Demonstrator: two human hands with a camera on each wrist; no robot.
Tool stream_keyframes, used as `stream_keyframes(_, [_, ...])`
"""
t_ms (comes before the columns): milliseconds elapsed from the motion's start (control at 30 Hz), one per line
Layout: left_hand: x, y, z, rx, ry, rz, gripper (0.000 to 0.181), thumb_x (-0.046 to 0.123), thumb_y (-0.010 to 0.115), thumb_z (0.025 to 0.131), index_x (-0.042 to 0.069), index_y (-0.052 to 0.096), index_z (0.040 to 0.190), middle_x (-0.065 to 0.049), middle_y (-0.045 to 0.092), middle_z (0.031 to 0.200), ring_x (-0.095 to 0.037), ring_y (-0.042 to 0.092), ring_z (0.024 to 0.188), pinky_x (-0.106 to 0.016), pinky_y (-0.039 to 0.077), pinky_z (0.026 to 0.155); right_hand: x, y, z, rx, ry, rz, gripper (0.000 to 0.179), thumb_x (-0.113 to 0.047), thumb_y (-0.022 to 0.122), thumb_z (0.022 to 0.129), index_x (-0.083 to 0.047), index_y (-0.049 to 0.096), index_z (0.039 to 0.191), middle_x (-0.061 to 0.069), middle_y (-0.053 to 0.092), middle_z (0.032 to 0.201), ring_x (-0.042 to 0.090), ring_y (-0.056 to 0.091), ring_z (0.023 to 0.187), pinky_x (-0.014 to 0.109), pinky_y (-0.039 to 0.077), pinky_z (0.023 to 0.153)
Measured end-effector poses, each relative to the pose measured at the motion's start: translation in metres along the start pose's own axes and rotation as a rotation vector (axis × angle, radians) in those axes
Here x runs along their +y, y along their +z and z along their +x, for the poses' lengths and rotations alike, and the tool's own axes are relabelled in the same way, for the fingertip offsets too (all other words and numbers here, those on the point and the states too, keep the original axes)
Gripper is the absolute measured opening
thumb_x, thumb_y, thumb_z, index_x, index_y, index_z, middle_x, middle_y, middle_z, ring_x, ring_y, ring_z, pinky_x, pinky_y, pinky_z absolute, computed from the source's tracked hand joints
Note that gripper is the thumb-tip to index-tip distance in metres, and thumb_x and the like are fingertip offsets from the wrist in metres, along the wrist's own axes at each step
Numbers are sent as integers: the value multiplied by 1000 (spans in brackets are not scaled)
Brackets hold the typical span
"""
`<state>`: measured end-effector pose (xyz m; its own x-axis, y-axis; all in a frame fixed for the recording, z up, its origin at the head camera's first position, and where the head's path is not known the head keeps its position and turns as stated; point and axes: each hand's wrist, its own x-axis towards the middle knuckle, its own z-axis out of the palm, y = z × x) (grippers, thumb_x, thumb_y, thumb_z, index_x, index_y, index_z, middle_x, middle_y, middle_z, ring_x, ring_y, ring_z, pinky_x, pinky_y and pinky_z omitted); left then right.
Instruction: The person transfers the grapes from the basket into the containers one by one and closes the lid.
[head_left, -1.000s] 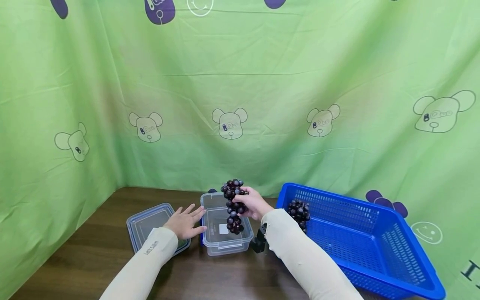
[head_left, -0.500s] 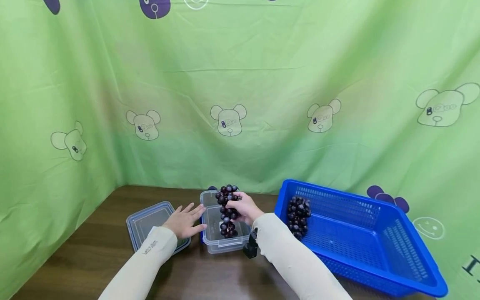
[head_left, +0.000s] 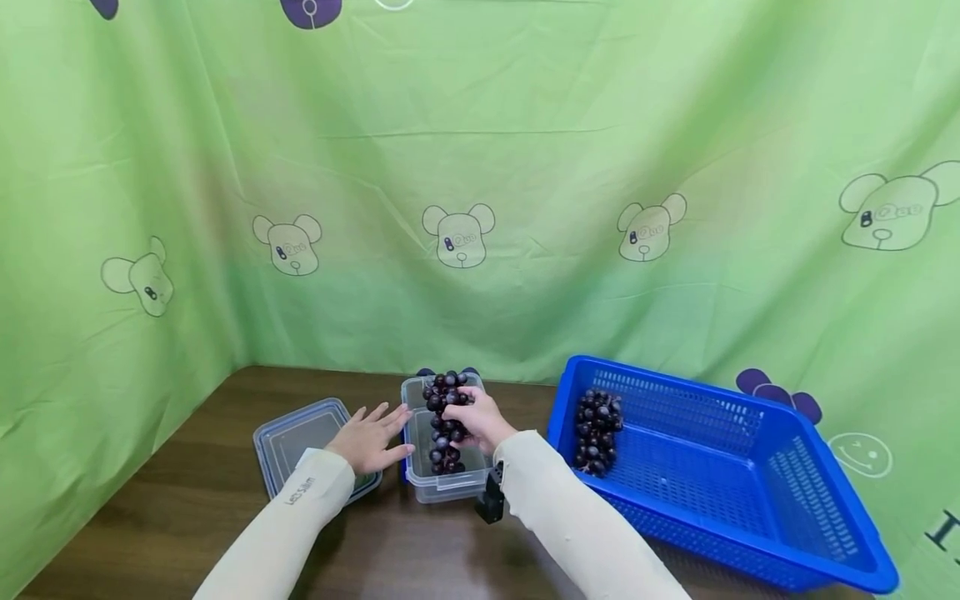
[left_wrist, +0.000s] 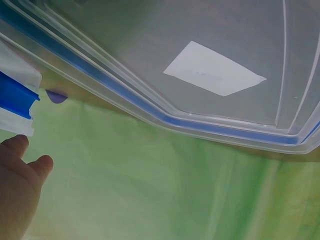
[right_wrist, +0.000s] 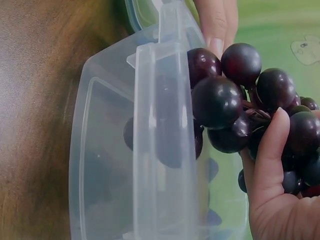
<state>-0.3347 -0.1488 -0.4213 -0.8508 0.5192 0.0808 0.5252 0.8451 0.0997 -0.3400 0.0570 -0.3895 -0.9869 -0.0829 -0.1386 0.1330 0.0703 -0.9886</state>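
Note:
In the head view my right hand (head_left: pixel 483 421) grips a bunch of dark purple grapes (head_left: pixel 444 400), thumb and fingers around its middle. The bunch hangs lengthwise over the clear plastic food container (head_left: pixel 450 493), with its lower end close to the front rim. Seen from the right wrist, several round grapes (right_wrist: pixel 218 102) are at the container's rim (right_wrist: pixel 165 140), and the thumb presses against the stem area. My left hand (head_left: pixel 367 442) is spread flat, fingertips right at the container's left edge, partly covering the clear lid (head_left: pixel 296 433).
A blue perforated basket (head_left: pixel 705 492) stands at the right, holding another grape bunch (head_left: pixel 597 429) by its left wall. The lid, with a blue seal (left_wrist: pixel 215 127), lies left of the container. A green printed curtain (head_left: pixel 525 317) hangs behind the brown table (head_left: pixel 180 483).
My right hand has moved left and slightly down, bringing the grape bunch from the container's right part to over its middle. The left hand has stayed in place.

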Motion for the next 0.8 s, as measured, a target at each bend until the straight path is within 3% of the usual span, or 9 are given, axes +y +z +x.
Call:
stream_keyframes(467, [-2,1,-2,-9,-1,10,65,49,40,97,8,38,147,-9,34,153,-39,28,139,-61,21,108,16,9,4,0,25,-4,64,3,62,75,1,41,135,27,48,123,29,60,74,21,48,45])
stream_keyframes(800, [0,1,-2,-4,-2,5,65,48,40,98,6,37,148,-10,34,152,-39,29,138,-60,22,108,25,11,1,-8,-9,-42,62,3,63,75,3,41,133,28,49,122,32,61,76,22,49,46])
